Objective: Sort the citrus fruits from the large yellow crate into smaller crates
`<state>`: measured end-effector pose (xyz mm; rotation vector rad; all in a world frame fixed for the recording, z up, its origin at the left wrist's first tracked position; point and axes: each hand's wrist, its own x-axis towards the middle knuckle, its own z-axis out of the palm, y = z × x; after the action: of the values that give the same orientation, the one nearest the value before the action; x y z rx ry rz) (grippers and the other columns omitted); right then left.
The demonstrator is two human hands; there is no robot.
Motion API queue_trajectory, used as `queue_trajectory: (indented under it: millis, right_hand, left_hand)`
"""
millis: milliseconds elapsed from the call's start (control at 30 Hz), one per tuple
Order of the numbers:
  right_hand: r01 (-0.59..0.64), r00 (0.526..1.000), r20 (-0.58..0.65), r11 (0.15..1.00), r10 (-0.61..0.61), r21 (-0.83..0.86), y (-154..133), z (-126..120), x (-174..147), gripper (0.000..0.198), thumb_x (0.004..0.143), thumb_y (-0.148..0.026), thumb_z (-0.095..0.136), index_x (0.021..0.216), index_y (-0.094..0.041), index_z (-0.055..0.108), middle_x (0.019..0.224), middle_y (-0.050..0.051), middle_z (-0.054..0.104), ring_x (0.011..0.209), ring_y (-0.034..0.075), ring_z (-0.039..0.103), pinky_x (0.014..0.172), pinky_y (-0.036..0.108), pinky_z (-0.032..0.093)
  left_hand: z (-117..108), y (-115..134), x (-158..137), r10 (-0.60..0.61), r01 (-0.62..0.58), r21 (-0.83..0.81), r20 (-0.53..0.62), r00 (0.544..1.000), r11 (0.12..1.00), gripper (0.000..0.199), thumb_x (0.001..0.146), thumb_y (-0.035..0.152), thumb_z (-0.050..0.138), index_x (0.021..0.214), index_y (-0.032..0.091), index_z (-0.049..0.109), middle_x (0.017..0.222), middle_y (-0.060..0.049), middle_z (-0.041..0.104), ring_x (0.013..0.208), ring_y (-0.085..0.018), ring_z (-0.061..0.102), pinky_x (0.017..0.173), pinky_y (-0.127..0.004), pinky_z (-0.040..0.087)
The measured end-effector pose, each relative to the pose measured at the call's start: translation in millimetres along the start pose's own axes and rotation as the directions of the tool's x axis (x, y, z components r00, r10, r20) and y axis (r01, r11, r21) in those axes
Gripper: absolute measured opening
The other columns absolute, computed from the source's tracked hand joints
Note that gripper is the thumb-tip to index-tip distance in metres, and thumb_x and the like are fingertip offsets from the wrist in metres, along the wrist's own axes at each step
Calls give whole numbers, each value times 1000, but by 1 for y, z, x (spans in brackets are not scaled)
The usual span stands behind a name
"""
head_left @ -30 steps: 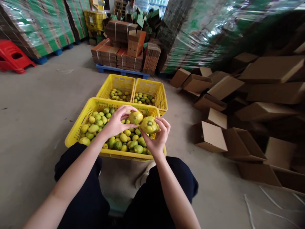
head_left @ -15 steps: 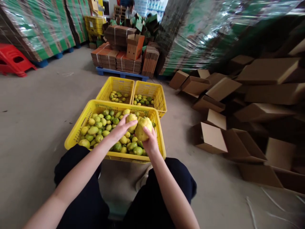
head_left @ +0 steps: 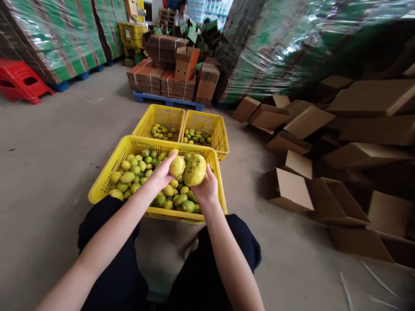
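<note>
Above the large yellow crate (head_left: 97,188), my left hand (head_left: 163,172) grips a yellow lemon (head_left: 177,166). Close beside it, my right hand (head_left: 207,188) holds a bigger, bumpy lemon (head_left: 195,169) with dark blemishes on its skin, the fingers cupped beneath and along its right side. Below both hands, many yellow and green lemons (head_left: 127,177) fill the crate, which stands in front of my knees.
Beyond the large crate stand a left back crate (head_left: 139,126) and a right back crate (head_left: 223,136), each holding some lemons. Cardboard boxes (head_left: 293,190) are heaped on the right. Flattened cartons (head_left: 145,75) rest on a blue pallet (head_left: 168,102). A red stool (head_left: 24,82) is far left.
The big lemon has been turned in my right hand, so its blemished side now shows. My left hand has shifted slightly left and shows more of its lemon. The view has moved a little.
</note>
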<state>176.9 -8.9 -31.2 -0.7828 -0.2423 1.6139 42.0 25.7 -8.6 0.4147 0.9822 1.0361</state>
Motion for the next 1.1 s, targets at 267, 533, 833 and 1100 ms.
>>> queue_trajectory:
  millis: [267, 533, 833, 1100]
  right_hand:
    - [-12, 999, 43, 998, 9, 67, -1, 8, 10, 25, 90, -32, 60, 113, -23, 62, 91, 1, 76, 85, 22, 75, 81, 42, 64]
    - [-117, 993, -11, 992, 117, -43, -3, 9, 11, 25, 88, -39, 65, 105, -20, 63, 87, 3, 77, 72, 18, 75, 57, 27, 63]
    - [104, 993, 93, 931, -76, -351, 0, 4, 6, 51, 69, -43, 79, 112, -27, 55, 96, -1, 71, 79, 20, 72, 50, 25, 56]
    - [712, 665, 363, 409, -652, -570, -2, 5, -10, 72, 61, -17, 83, 125, -32, 53, 135, 3, 55, 131, 26, 49, 118, 46, 34]
  left_hand:
    - [-3, 14, -1, -96, 82, -265, -38, 995, 961, 26, 101, 28, 41, 109, 15, 62, 84, -7, 71, 74, -17, 72, 65, -27, 60]
    - [5, 16, -8, -140, 130, -319, -8, 990, 939, 27, 98, 20, 45, 120, 11, 60, 86, -9, 73, 79, -16, 72, 68, -24, 61]
    - [3, 2, -5, 167, -137, -254, 100, 981, 957, 19, 76, 7, 71, 92, 15, 65, 83, -2, 71, 78, -12, 68, 78, -20, 56]
    - [-5, 17, -26, 485, -615, 249, 427, 763, 749, 55, 50, -1, 82, 100, 20, 72, 112, -6, 70, 113, -24, 62, 103, -32, 47]
